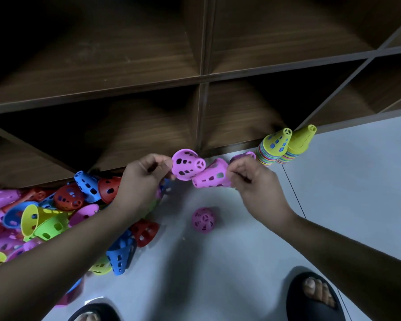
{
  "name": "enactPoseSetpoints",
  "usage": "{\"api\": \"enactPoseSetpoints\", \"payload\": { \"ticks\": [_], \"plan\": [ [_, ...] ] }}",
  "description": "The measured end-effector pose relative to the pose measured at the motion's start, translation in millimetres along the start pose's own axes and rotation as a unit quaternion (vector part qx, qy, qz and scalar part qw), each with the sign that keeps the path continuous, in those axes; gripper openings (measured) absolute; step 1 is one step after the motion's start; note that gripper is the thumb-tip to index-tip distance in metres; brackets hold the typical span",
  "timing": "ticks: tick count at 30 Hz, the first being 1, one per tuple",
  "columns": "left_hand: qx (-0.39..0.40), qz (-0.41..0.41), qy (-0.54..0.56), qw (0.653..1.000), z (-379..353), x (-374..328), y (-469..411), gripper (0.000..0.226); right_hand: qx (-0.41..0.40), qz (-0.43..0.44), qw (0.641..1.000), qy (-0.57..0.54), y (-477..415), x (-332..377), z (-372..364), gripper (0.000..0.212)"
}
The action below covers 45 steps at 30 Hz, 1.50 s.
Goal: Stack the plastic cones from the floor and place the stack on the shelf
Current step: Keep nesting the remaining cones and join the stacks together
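Held cones: two pink perforated plastic cones, the left pink cone point(186, 167) and the right pink cone point(210, 179), are held above the floor, side by side and touching.
Left hand point(146, 176): its fingers pinch the rim of the left pink cone.
Right hand point(248, 179): its fingers are curled round one end of the right pink cone. A third pink rim point(243, 155) shows just behind the hand, and I cannot tell whether it is held.
Stacks: two tall stacks of many-coloured cones point(272, 148) point(299, 143), each topped yellow, stand touching at the floor's far edge, against the shelf foot.
Lone cone: one pink floor cone point(203, 220) stands upright between the forearms.
Pile: a loose heap of cones point(62, 212) in blue, red, yellow, green and pink lies at the floor's left edge, too tangled to count.
Shelf: a dark wooden shelf point(202, 76) of open compartments.
Floor: pale tiled floor point(345, 186).
Feet: two black sandals point(310, 295) point(95, 313) at the near edge.
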State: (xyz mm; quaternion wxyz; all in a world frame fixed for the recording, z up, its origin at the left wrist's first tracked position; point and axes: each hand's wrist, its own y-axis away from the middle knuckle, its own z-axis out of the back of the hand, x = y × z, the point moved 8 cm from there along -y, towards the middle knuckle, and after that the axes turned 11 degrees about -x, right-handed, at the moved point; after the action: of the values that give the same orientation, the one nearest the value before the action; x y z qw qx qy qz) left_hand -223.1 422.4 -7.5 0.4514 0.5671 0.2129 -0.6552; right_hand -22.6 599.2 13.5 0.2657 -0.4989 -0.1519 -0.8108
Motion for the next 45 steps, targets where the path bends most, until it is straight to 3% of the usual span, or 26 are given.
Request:
{"api": "enactPoseSetpoints", "payload": {
  "ticks": [3,9,16,26,31,33,35,38,40,45],
  "plan": [
    [0.026,0.045,0.065,0.997,-15.9,-5.2,1.8,0.016,-0.044,-0.055,0.994,-0.079,-9.2,0.4,29.4,0.013],
    [0.066,0.085,0.148,0.983,-60.9,-25.1,8.8,0.014,-0.100,-0.143,0.981,-0.090,-20.9,-31.1,63.9,0.010],
    [0.087,0.109,0.179,0.974,-102.8,-38.0,4.7,0.014,-0.111,-0.234,0.957,-0.129,-22.7,-69.0,61.9,0.007],
    [0.081,0.057,0.100,0.990,-130.0,-41.4,-0.8,0.013,-0.094,-0.257,0.956,-0.108,-35.0,-86.4,48.2,0.005],
    [0.110,0.103,0.035,0.988,-132.4,-5.2,-5.1,0.008,-0.078,-0.319,0.937,-0.120,-10.8,-102.3,40.0,0.008],
    [0.117,0.059,-0.013,0.991,-122.9,3.1,-7.9,0.006,-0.052,-0.326,0.939,-0.099,4.7,-105.7,34.7,0.009],
    [0.115,-0.052,-0.113,0.986,-106.9,3.0,-11.3,0.007,-0.001,-0.292,0.955,-0.058,19.3,-103.7,24.7,0.008],
    [0.121,-0.192,-0.271,0.935,-81.5,2.3,-12.1,0.009,0.079,-0.170,0.981,0.045,36.8,-91.4,4.8,0.012],
    [0.134,-0.236,-0.333,0.903,-64.9,5.4,-10.4,0.016,0.130,-0.068,0.982,0.121,46.5,-82.4,-10.6,0.017],
    [0.129,-0.283,-0.378,0.872,-17.1,16.7,-12.3,0.014,0.245,0.087,0.948,0.185,72.8,-61.6,-41.9,0.051]
  ]
}}
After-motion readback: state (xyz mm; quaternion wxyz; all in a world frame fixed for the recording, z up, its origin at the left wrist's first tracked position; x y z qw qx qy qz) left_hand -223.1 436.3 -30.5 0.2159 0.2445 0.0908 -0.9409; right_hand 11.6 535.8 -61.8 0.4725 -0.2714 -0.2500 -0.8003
